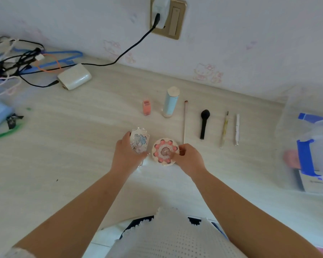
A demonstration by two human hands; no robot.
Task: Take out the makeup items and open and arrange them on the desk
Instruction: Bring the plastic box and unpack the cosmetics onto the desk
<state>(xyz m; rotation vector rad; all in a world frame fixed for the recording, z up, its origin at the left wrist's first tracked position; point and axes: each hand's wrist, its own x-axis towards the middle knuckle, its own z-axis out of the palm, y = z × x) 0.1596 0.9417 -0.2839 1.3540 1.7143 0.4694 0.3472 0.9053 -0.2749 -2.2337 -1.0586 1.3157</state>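
Pale wood-grain covered the desk (82, 146), seen from above by a person seated at its near edge. The left hand (126, 155) curled around an ornate shield-shaped compact (139, 141) with a blue picture on its lid, while the right hand (189, 159) pinched the right rim of a round compact (163, 151) ringed with pink dots; the two cases lay just beside each other at the centre, both apparently closed. Farther off, a row was already laid out: a small pink bottle (146, 107), a tall pale blue tube (171, 102), a thin brush (185, 121), a black powder brush (204, 123), a slim pencil (224, 129) and a white pen (237, 129). The step in hand seemed to be setting down or opening the two compacts; next would likely come lifting a lid while steadying its base. At the right stood a clear storage box (306, 146) with blue latches, some contents still inside. At the far left lay tangled cables (17, 60) and a white power adapter (75, 76). Behind, pale cartoon-cat wallpaper (250, 43) carried a brass wall socket (169, 17).
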